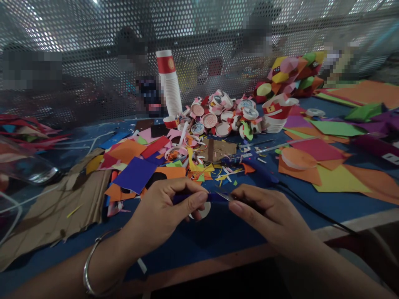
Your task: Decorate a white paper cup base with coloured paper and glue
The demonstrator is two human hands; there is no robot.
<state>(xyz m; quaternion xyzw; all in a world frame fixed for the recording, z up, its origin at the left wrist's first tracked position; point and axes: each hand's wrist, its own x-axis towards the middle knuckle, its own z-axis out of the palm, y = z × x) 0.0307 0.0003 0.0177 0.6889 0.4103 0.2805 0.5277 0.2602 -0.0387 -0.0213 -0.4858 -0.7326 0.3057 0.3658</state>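
My left hand (174,203) pinches a dark blue strip of paper (215,197) between thumb and forefinger. A pale round disc (205,211) shows just below those fingers; whether it is held or lies on the table I cannot tell. In my right hand (264,216), closed between thumb and forefinger, is a thin pointed metal blade (223,194). Its tip points left, against or just over the strip; its handle end is hidden by the fingers. Beyond the hands lies a blue glue gun (260,167) on its side, amid paper scraps (226,174).
Behind stand a tall stack of paper cups (171,89) and a heap of cut cup pieces (215,114). Coloured paper (135,174) lies left, more sheets (339,176) right. Corrugated cardboard (59,216) covers the left side. A black cord (314,207) crosses the table's right front edge.
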